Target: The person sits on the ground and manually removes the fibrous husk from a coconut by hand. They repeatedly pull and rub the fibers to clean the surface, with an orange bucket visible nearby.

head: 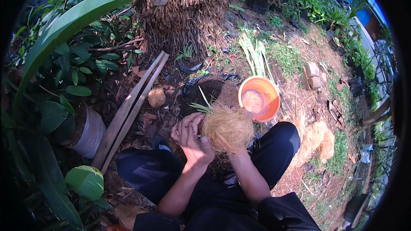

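Note:
Soil-stained fingers of my left hand (191, 134) are cupped around the left side of a bundle of pale coconut fibre (228, 129). Narrow green leaves (202, 102) stick out at the bundle's upper left; whatever the fibre encloses is hidden. My right hand (237, 154) supports the bundle from the right and below, with most of its fingers covered by fibre. Just beyond the bundle is a mound of dark soil (200, 91). An orange plastic pot (274, 102) stands to the right of it, with some water-like liquid at its bottom.
Two wooden poles (131, 109) lie to the left, beside a small fibre ball (156, 98). Long cut leaves (253, 54) lie behind the pot. More loose fibre (316, 139) and brick pieces (312, 75) are on the right. A tree trunk (183, 12) rises ahead.

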Demonstrator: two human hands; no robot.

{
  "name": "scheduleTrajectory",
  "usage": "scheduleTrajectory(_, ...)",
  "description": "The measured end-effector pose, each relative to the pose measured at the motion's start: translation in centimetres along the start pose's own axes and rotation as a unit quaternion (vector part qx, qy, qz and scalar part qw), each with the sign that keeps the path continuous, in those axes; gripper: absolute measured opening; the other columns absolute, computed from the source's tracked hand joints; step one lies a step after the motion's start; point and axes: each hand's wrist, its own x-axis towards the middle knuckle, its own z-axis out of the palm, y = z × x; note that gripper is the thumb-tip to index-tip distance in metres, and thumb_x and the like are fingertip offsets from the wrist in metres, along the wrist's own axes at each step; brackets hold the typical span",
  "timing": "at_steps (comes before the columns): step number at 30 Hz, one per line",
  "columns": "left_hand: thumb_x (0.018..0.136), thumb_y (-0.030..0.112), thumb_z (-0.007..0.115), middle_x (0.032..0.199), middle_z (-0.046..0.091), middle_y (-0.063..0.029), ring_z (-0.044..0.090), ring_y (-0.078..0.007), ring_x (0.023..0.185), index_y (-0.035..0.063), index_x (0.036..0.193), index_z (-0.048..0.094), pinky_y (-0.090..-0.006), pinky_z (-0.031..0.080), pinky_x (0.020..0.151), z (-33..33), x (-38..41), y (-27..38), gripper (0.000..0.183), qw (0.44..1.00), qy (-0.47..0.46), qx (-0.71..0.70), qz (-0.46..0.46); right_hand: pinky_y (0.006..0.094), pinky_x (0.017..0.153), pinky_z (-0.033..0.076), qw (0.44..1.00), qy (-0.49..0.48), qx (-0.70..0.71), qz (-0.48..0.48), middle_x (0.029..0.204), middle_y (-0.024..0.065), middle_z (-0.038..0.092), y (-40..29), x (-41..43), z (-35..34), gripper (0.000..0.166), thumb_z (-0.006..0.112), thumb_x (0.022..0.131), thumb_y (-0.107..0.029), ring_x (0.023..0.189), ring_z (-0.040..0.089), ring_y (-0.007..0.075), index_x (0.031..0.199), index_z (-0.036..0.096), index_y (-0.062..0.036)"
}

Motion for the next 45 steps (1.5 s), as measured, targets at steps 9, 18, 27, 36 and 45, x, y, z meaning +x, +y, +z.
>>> scheduleTrajectory(9, 0.099, 0.039, 0.041, 0.123, 0.062, -0.0173, 0.057, -0.0346, 0.113, 0.0001, 0.123, 0.062, -0.0468, 0.034, 0.101, 0.2, 0.0, -0.2, 0.05, 0.998, -0.027, -0.055, 0.0, 0.0503, 0.101, 0.046, 0.997, -0.072, 0.016, 0.015, 0.107, 0.0153, 0.063, 0.5, -1.1, 3.8, 0.043, 0.044, 0.098, -0.038, 0.107, 0.06, 0.0314, 0.099, 0.064, 0.0001)
scheduleTrajectory(18, 0.098, 0.034, 0.047, 0.127, 0.057, -0.021, 0.053, -0.0378, 0.117, -0.0015, 0.125, 0.06, -0.0472, 0.036, 0.104, 0.4, 0.1, -0.7, 0.047, 0.987, -0.063, -0.149, -0.018, 0.0508, 0.109, 0.041, 0.987, -0.145, -0.074, 0.01, 0.119, 0.0132, 0.062, 0.0, -0.9, 3.6, 0.042, 0.046, 0.1, -0.041, 0.12, 0.054, 0.0307, 0.109, 0.064, -0.0041)
scheduleTrajectory(27, 0.095, 0.06, 0.046, 0.132, 0.054, -0.0246, 0.049, -0.0421, 0.128, 0.0, 0.13, 0.052, -0.053, 0.033, 0.111, 0.8, 0.0, -0.5, 0.07, 0.969, 0.174, -0.147, 0.095, 0.0494, 0.101, 0.048, 0.997, -0.012, -0.071, 0.009, 0.114, 0.018, 0.065, -0.2, 0.2, 0.9, 0.05, 0.045, 0.096, -0.043, 0.112, 0.06, 0.0325, 0.115, 0.06, 0.0011)
scheduleTrajectory(36, 0.079, 0.044, 0.074, 0.131, 0.062, -0.0127, 0.058, -0.036, 0.125, 0.0109, 0.122, 0.07, -0.0523, 0.039, 0.111, 1.2, -0.6, 0.7, 0.054, 0.981, -0.01, -0.038, 0.189, 0.0411, 0.108, 0.046, 0.992, 0.009, 0.074, 0.106, 0.131, 0.015, 0.059, 1.2, -0.4, -7.3, 0.052, 0.044, 0.102, -0.043, 0.121, 0.057, 0.0284, 0.132, 0.053, -0.002)
scheduleTrajectory(45, 0.084, 0.049, 0.069, 0.142, 0.053, -0.0144, 0.046, -0.0357, 0.136, 0.0082, 0.135, 0.059, -0.0495, 0.029, 0.116, 0.8, 1.4, 1.0, 0.066, 0.979, -0.114, -0.007, 0.169, 0.0406, 0.104, 0.05, 0.997, 0.052, 0.042, 0.028, 0.131, 0.0129, 0.06, 0.7, 2.2, -8.6, 0.052, 0.042, 0.103, -0.046, 0.119, 0.059, 0.0284, 0.133, 0.054, -0.0046)
